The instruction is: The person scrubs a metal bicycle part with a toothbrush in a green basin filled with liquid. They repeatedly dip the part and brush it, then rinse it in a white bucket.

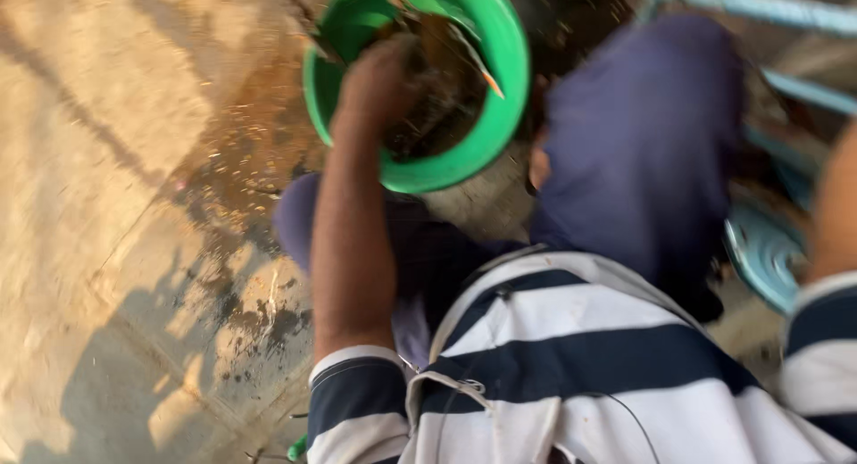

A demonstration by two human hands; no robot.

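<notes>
Our left hand [379,76] reaches into the green bucket [500,62] at the top centre of the frame, among dark wet debris; whether its fingers are curled or spread, we cannot tell through the blur. Our right hand is out of view; only 1 forearm [835,205] shows at the right edge, beside a light blue round metal part [763,254].

left hand [379,76] in green bowl [500,45] — blurred

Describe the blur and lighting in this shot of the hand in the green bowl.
Head view: motion blur smears everything, the left hand in the green bowl included; hard sunlight on the floor casts dark shadows lower left; the right arm is cropped at the edge.
</notes>
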